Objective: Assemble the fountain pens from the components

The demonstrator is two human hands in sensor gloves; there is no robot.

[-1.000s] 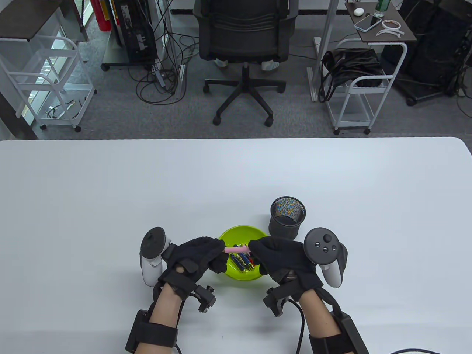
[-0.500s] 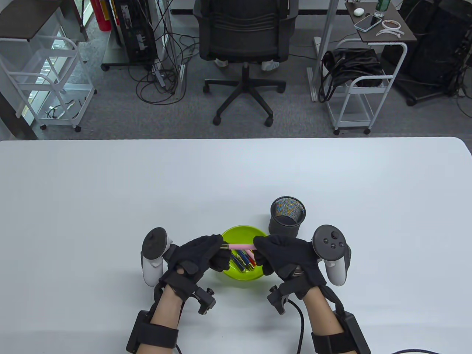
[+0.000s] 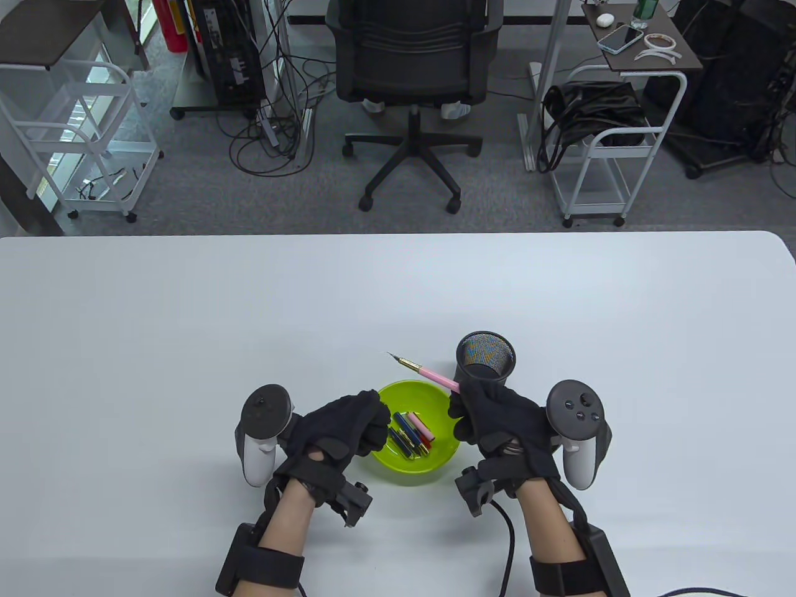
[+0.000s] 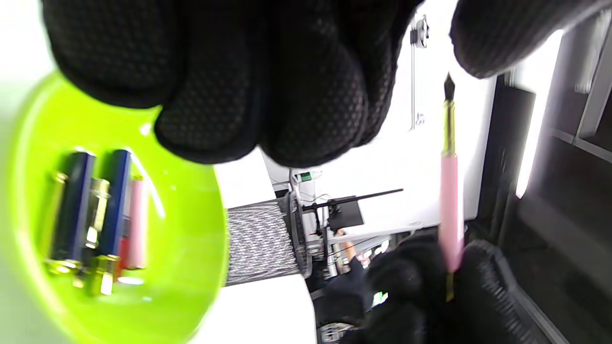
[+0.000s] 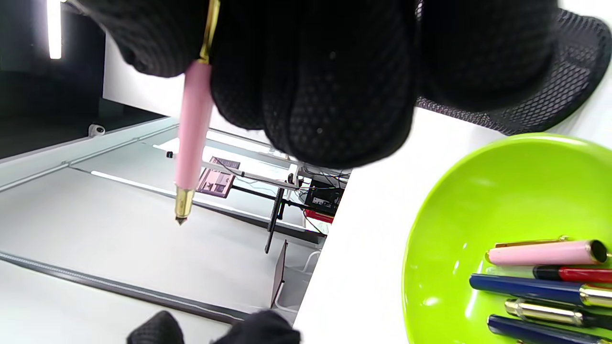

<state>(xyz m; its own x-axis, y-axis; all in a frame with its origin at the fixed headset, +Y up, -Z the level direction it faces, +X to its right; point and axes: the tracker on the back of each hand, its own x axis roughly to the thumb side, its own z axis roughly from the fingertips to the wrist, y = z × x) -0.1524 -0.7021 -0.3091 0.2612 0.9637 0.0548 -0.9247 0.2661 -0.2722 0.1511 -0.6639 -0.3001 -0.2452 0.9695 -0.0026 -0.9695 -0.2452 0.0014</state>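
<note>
1. Right hand (image 3: 497, 420) grips a pink pen body (image 3: 437, 377) by its rear end; fingers wrapped around it, seen also in the right wrist view (image 5: 193, 125).
2. Pen points up-left in the table view, gold section and nib (image 3: 400, 359) free in the air, above the table past the bowl's far rim, just left of the mesh cup (image 3: 485, 367).
3. Left hand (image 3: 339, 429) is curled at the near-left edge of the green bowl (image 3: 385, 459). Left wrist view shows the fingers (image 4: 267, 95) bunched; nothing visible in them, but cannot tell for sure.
4. Hands are apart, bowl between them.
5. Bowl holds loose pen parts (image 3: 410, 435): a pink cap (image 5: 545, 252) with gold clip, a red piece (image 5: 573, 274), dark blue barrels (image 5: 526, 289), a gold-toned piece (image 5: 545, 310).
6. In the left wrist view the same parts lie side by side in the bowl (image 4: 91, 215).
7. Mesh cup is black, upright, just beyond the bowl's right side and just beyond the right hand.
8. White table (image 3: 186, 323) carries everything.
</note>
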